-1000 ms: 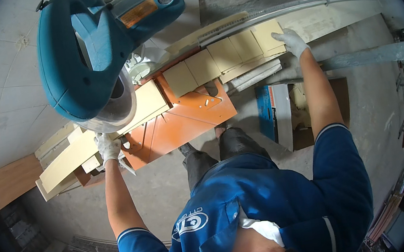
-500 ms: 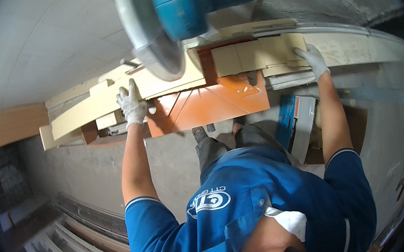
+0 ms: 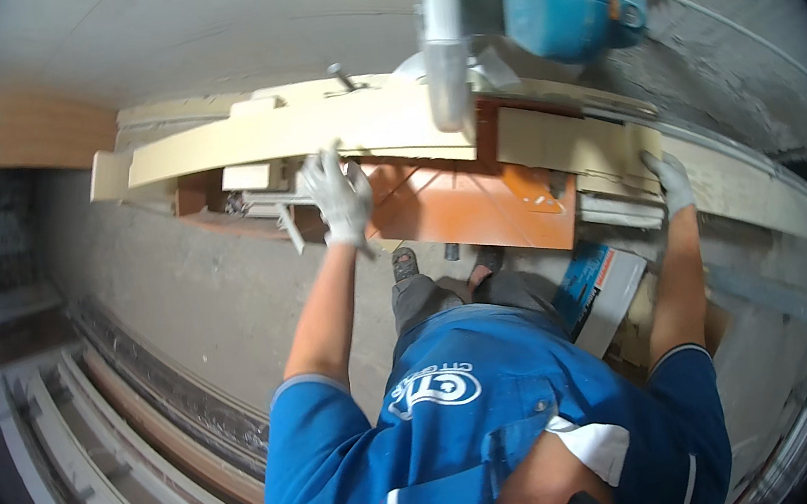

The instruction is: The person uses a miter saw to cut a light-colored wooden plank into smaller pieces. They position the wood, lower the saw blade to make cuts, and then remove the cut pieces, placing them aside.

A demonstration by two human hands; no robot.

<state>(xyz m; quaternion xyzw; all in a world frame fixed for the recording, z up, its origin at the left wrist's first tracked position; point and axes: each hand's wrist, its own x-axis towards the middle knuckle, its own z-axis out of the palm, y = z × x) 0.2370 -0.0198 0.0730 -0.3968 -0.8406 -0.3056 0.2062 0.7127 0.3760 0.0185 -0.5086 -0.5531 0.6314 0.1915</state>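
My left hand, in a pale work glove, is at the front edge of a long cream board, its fingers upright and slightly apart, holding nothing I can see. My gloved right hand grips the right end of the short cream boards, which lie in a row with the end ones overlapping. Between the hands is an orange saw base with dark slanting lines. Above it hangs a teal mitre saw; its guard partly covers the long board's right end.
A blue and white box stands on the floor at my right. Long frame profiles lie at the lower left. A brown panel juts in at the far left. A grey bolt-like handle stands behind the long board.
My left hand has come off the long board's top and moved right to its front edge. My right hand stays at the short boards' end. The whole view has swung.
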